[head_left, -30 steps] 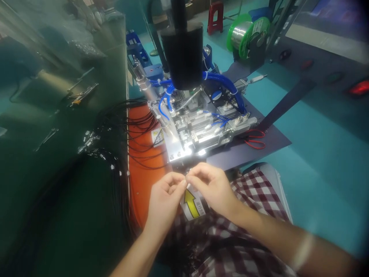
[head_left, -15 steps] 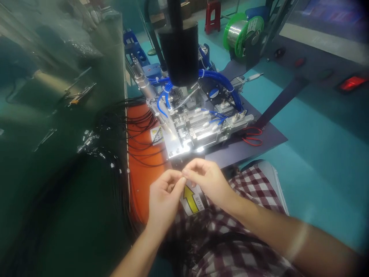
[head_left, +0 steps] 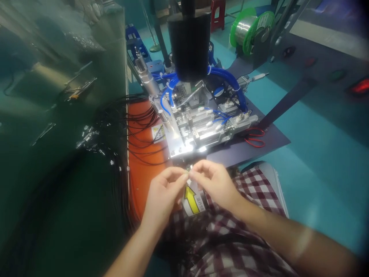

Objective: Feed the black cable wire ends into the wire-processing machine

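- the left hand (head_left: 163, 196) and right hand (head_left: 215, 184) meet fingertip to fingertip, each pinching one end of a tiny pale part (head_left: 188, 178) between thumb and forefinger, with the other fingers curled in.
- the part hangs in the air just in front of the lit edge of the fixture (head_left: 201, 130), above the arrow label (head_left: 192, 200) and over the person's lap.
- the part is very small, so a slack pinch or a twist between the hands would likely drop it into the lap or onto the floor.
- loose cables (head_left: 138, 130) lie just left of the left hand, and a drifting wrist could snag one.
- the fixture edge is near, and a forward push might knock the fingertips on it.
- the long axis seems to run across from hand to hand, about level. the fingers hide which end points where.
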Action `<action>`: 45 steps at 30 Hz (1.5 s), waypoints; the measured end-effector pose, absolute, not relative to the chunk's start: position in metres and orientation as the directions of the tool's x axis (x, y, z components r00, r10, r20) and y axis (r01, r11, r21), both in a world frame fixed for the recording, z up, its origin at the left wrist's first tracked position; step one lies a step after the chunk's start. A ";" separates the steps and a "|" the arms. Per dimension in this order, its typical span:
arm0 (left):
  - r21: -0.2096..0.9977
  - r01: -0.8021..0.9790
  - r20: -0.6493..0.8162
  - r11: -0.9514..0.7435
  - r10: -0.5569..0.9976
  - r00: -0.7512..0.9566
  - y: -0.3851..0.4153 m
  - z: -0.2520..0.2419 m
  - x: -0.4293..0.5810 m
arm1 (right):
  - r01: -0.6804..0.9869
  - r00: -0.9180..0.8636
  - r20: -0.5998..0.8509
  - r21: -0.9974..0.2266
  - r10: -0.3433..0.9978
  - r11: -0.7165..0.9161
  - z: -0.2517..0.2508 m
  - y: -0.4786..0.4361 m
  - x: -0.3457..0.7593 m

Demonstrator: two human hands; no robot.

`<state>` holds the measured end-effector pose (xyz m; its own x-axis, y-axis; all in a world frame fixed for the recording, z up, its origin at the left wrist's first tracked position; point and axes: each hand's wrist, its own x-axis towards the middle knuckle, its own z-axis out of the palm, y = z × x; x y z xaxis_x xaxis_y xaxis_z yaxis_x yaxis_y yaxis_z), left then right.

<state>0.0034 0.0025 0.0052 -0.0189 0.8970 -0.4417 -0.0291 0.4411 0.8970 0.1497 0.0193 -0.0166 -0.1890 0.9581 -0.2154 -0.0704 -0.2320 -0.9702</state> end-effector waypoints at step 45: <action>0.574 0.741 0.240 -0.349 0.937 0.255 0.016 -0.028 -0.025 | -0.009 -0.178 -0.322 -0.944 0.930 -0.329 -0.060 0.035 0.156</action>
<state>-0.0247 0.0160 -0.0282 0.2549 0.9366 0.2404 0.7412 -0.3489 0.5735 0.1562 0.0350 -0.0602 -0.1780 0.9298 -0.3222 -0.0094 -0.3290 -0.9443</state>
